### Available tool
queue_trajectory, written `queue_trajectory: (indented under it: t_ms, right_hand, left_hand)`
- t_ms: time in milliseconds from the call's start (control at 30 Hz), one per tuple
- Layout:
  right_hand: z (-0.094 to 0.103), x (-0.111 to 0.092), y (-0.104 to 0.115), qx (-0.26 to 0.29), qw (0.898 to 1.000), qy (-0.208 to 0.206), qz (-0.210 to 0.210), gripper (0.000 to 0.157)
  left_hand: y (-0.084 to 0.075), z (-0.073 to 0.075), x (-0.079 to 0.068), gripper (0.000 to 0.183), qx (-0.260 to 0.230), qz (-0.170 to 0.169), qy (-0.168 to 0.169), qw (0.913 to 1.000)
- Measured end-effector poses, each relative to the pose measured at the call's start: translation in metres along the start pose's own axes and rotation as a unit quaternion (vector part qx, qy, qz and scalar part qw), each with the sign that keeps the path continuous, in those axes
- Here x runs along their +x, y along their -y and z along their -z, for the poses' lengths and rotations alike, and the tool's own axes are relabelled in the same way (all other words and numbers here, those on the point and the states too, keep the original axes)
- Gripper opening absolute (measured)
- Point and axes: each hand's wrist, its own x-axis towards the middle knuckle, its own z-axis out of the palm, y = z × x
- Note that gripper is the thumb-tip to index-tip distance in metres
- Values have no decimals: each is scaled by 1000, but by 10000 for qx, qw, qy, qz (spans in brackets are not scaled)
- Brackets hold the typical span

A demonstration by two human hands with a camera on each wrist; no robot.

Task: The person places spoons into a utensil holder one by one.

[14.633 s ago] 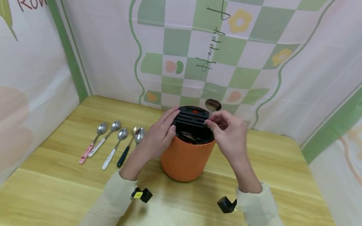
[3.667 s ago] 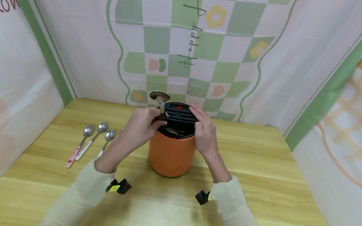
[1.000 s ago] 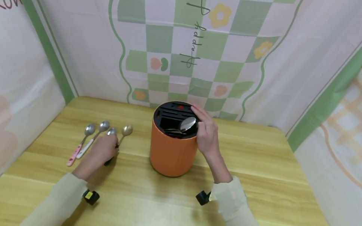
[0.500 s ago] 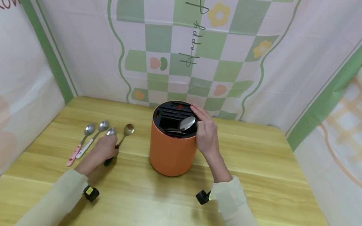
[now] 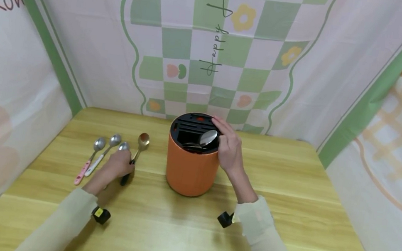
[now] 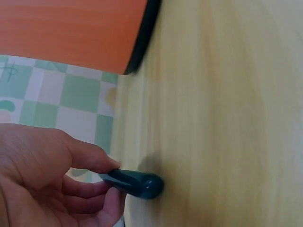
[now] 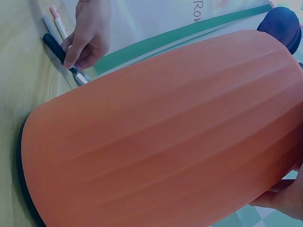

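My left hand (image 5: 118, 165) pinches the dark green handle of a spoon (image 6: 135, 183) between thumb and fingers, low over the table at the left. That spoon's gold-toned bowl (image 5: 143, 140) points away from me. Right of it stands an orange cutlery holder (image 5: 191, 170) with a black slotted top (image 5: 191, 122). My right hand (image 5: 230, 152) rests against the holder's right side, its fingers lying straight along the rim. A silver spoon bowl (image 5: 208, 138) sticks up from the large front opening beside that hand; more metal shows inside, mostly hidden.
Left of my left hand lie a pink-handled spoon (image 5: 83, 172), a white-handled spoon (image 5: 95, 165) and another silver spoon bowl (image 5: 124, 146), its handle hidden by the hand. Printed cloth (image 5: 210, 51) hangs behind and beside the wooden table (image 5: 265, 242).
Since 3.7 seconds ago, my left hand has left the holder, where a spoon now stands, and gripped the dark-handled spoon. In the last half second this spoon has shifted slightly. My right hand stays put.
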Motion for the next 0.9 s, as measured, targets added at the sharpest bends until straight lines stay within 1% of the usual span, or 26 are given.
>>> queue_trajectory:
  t_ms: [100,267,333,533,767,900]
  right_hand:
    - [0,0,0,1,10000,7,10,57]
    - [0,-1,1,-12,10000,-9,24,57]
    - [0,-1,2,-22,10000,-17,22,56]
    - [0,-1,3,-50,10000,-18,39,56]
    - [1,-1,4,-58,10000,26,14,56]
    - [2,-1,4,-14,10000,45,-12,56]
  left_hand:
    - [-3,2,-2,16,-170,9,-71,9998]
    - [-6,3,-7,11,-253,-417,-510,9975]
    - [-7,3,-9,11,-292,-583,-649,9958]
    - [-13,3,-12,18,-559,-696,-890,9920]
    - [-20,5,-17,19,-386,-1010,-1360,9848]
    - [-25,5,-22,17,-366,-1119,-1591,9802]
